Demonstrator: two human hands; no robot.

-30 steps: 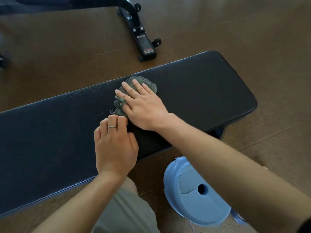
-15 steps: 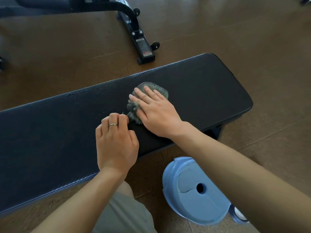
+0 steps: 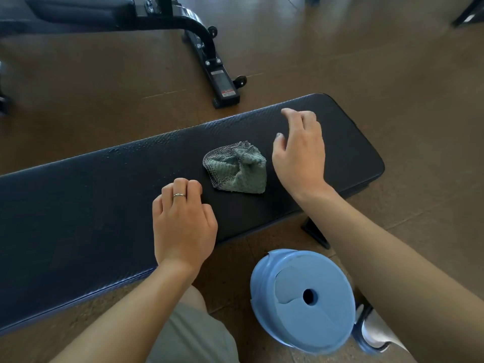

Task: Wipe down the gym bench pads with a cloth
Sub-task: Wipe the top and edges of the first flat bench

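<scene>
A long black bench pad (image 3: 104, 195) runs across the view from lower left to upper right. A crumpled grey-green cloth (image 3: 237, 167) lies on it, bunched up and free of both hands. My right hand (image 3: 300, 150) hovers just right of the cloth with fingers loosely spread, holding nothing. Left of the cloth, my left hand (image 3: 182, 220) rests on the pad's near side, fingers curled under, a ring on one finger, apart from the cloth.
A blue plastic stool (image 3: 303, 299) stands on the brown floor right below the pad's near edge. Another bench's black frame and foot (image 3: 217, 72) lies beyond the pad. My knee in grey shorts (image 3: 191, 334) is at the bottom.
My right hand has lifted off the cloth and moved right, leaving the cloth lying loose on the pad. My left hand stays in place.
</scene>
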